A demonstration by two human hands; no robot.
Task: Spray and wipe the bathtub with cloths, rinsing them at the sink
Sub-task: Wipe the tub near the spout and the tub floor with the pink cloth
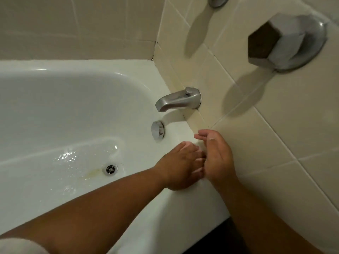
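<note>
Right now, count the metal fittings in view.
5: spout, overflow cap below it, drain lower left, knob upper right, another fitting cut off at the top edge. More may lie outside the frame.

White bathtub (pixel 55 107), glossy and wet | shallow water (pixel 67 156) glints on its floor | yellowish stain (pixel 91 173) just beside the round metal drain (pixel 111 169)

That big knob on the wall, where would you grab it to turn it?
Probably around its flat sides, fingers spread over the six-sided knob, coming straight at its dark end face. It juts out from a round plate on the tiled wall, and the facets should stop slipping.
</note>
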